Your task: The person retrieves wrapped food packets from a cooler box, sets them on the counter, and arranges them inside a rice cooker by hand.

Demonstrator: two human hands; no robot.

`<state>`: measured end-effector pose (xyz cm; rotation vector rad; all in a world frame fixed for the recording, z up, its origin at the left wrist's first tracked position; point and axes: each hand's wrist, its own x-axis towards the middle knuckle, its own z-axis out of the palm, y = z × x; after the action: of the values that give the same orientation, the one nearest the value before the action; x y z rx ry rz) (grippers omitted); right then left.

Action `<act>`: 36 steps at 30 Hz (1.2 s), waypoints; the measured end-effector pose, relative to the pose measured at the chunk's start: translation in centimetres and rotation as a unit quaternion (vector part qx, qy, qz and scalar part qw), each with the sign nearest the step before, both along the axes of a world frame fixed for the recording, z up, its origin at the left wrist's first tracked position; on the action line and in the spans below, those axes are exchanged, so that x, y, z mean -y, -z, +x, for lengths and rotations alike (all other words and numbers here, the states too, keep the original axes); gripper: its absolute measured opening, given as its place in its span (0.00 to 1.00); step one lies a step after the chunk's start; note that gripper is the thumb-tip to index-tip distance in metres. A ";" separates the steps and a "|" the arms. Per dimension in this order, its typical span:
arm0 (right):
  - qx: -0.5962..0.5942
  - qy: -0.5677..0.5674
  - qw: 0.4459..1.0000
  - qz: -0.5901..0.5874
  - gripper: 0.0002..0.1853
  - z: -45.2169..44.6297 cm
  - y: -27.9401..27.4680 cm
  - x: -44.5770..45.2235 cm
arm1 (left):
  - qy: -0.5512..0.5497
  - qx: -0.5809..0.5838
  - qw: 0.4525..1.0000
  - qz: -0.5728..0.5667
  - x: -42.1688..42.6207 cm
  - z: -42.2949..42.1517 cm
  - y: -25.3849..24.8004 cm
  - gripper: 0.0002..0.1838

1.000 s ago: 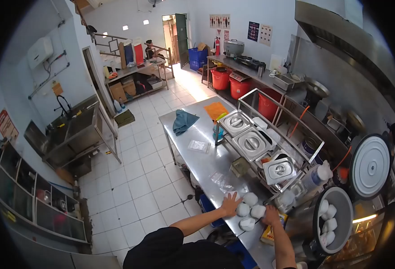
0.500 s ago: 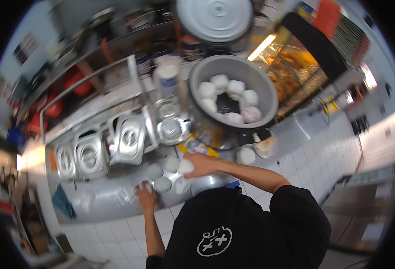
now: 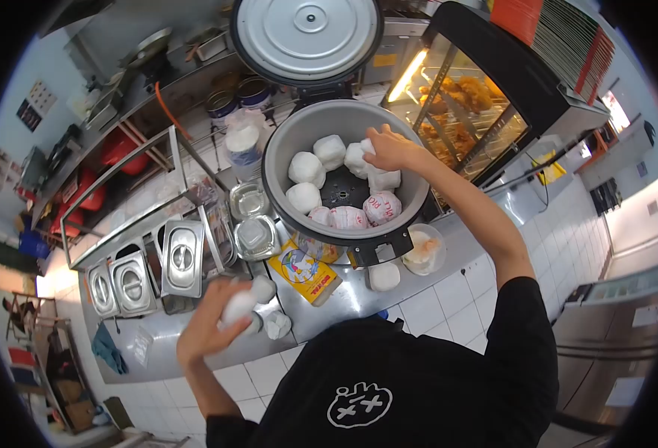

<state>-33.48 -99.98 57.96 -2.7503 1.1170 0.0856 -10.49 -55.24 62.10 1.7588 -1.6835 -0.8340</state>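
My right hand (image 3: pixel 395 149) is inside the large grey rice cooker (image 3: pixel 275 160), closed on a white paper-wrapped bundle (image 3: pixel 368 146) near the far right of the inner wall. Several more wrapped bundles (image 3: pixel 306 169) stand in a ring inside; a few near the front have red print (image 3: pixel 349 217). Over the counter, my left hand (image 3: pixel 208 322) grips another white wrapped bundle (image 3: pixel 238 308). Below and beside that hand lie further white bundles (image 3: pixel 277 325), partly covered by it. The cooker's round lid (image 3: pixel 310 45) stands raised behind.
A yellow packet (image 3: pixel 303 270) lies before the cooker, with a single bundle (image 3: pixel 384 277) and a clear round container (image 3: pixel 423 250) to its right. Lidded steel pans (image 3: pixel 182 257) line the left. A lit glass warmer (image 3: pixel 463 97) with fried food stands at right.
My right hand has gone from the counter up into the cooker with a bundle. My left hand has lifted and now holds a bundle. The view has shifted.
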 end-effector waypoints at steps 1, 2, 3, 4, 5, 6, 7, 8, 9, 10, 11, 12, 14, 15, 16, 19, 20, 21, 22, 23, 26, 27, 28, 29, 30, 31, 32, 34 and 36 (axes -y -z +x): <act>-0.033 0.010 0.999 -0.007 0.28 0.4 2.1 0.9 | 0.034 0.065 0.995 -0.066 3.1 -1.0 -1.3 0.30; -0.066 0.021 0.997 -0.017 0.26 0.6 3.8 1.8 | 0.026 0.049 0.998 -0.024 6.1 -2.5 -3.5 0.30; -0.098 0.034 0.994 -0.031 0.24 0.9 4.6 2.6 | 0.044 0.077 0.994 -0.068 9.4 -3.4 -4.3 0.30; -0.152 0.022 0.986 -0.061 0.24 1.2 5.2 2.7 | 0.065 0.103 0.987 -0.108 12.6 -4.1 -4.8 0.29; -0.205 0.012 0.974 -0.090 0.24 1.5 5.7 2.5 | 0.061 0.117 0.986 -0.097 16.0 -4.6 -4.4 0.29; -0.258 0.003 0.959 -0.119 0.24 1.9 6.2 2.3 | 0.059 0.131 0.986 -0.085 19.5 -5.0 -3.3 0.29; -0.281 -0.019 0.948 -0.148 0.25 2.3 7.1 2.4 | 0.057 0.168 0.984 -0.033 23.1 -5.2 -2.1 0.31; -0.304 -0.039 0.936 -0.176 0.25 2.7 8.2 2.6 | 0.057 0.203 0.977 0.019 26.3 -5.4 -0.6 0.32; -0.326 -0.058 0.921 -0.204 0.25 2.8 8.6 2.7 | 0.059 0.257 0.961 0.081 28.9 -5.7 0.9 0.34; -0.306 -0.039 0.936 -0.170 0.25 2.5 8.1 2.6 | 0.061 0.309 0.938 0.143 30.8 -5.7 2.7 0.36; -0.286 -0.019 0.949 -0.134 0.25 2.0 7.3 2.3 | 0.084 0.365 0.911 0.175 32.4 -5.0 5.4 0.37; -0.265 0.001 0.959 -0.099 0.25 1.7 6.7 2.1 | 0.105 0.418 0.878 0.205 33.7 -4.1 8.4 0.38; -0.252 -0.011 0.963 -0.094 0.25 1.2 6.5 2.5 | 0.127 0.465 0.841 0.246 34.4 -3.8 9.1 0.38; -0.246 -0.016 0.965 -0.090 0.24 1.0 6.4 2.7 | 0.129 0.460 0.840 0.258 34.7 -3.4 9.4 0.38; -0.235 -0.009 0.968 -0.083 0.25 0.9 6.3 3.0 | 0.132 0.456 0.838 0.270 35.0 -3.3 9.6 0.38; -0.238 0.007 0.969 -0.060 0.26 0.7 6.6 2.9 | 0.062 0.496 0.792 0.350 36.6 -3.9 10.0 0.33; -0.260 0.005 0.964 -0.062 0.27 1.0 6.4 2.9 | 0.049 0.509 0.797 0.320 36.4 -4.1 10.1 0.32; -0.280 0.002 0.958 -0.065 0.27 1.3 6.2 2.9 | 0.034 0.522 0.802 0.290 35.9 -4.2 10.4 0.31; -0.285 0.001 0.956 -0.072 0.28 1.4 5.9 2.6 | 0.016 0.532 0.806 0.260 35.1 -4.3 10.3 0.30; -0.289 -0.002 0.954 -0.079 0.29 1.5 5.5 2.1 | 0.035 0.528 0.819 0.221 34.1 -4.5 9.6 0.31; -0.217 -0.002 0.974 -0.072 0.30 1.4 4.8 2.0 | 0.069 0.470 0.877 0.067 29.8 -4.5 6.3 0.29; -0.178 -0.003 0.982 -0.061 0.31 1.3 4.7 2.0 | 0.071 0.379 0.922 -0.021 27.6 -4.6 4.4 0.26; -0.161 -0.005 0.986 -0.042 0.32 0.9 3.0 1.4 | 0.068 0.285 0.950 -0.107 25.0 -4.6 2.2 0.23; -0.143 -0.011 0.990 -0.020 0.34 0.5 1.0 0.6 | 0.053 0.179 0.974 -0.128 21.2 -5.1 -1.0 0.19; -0.108 -0.029 0.993 -0.048 0.33 -0.1 0.9 0.8 | 0.031 0.072 0.986 -0.146 17.5 -5.4 -3.1 0.16; -0.055 -0.078 0.993 -0.065 0.33 -1.2 -2.5 -1.4 | -0.001 0.022 0.996 -0.082 14.4 -4.4 -3.0 0.15; 0.039 -0.088 0.995 -0.031 0.30 -2.1 -3.0 -2.0 | -0.034 -0.036 0.999 -0.009 10.6 -3.2 -2.6 0.14; 0.192 -0.116 0.968 0.116 0.20 -3.0 -8.7 -8.7 | -0.113 -0.101 0.983 0.104 4.7 -0.3 -0.2 0.12; 0.259 -0.214 0.923 0.188 0.13 -5.9 -12.3 -13.5 | -0.194 -0.113 0.957 0.183 0.1 2.5 8.2 0.12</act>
<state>-39.41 -86.49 70.30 -2.3990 0.3125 -0.3225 -7.98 -55.37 53.95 2.0536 -1.0342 -1.1588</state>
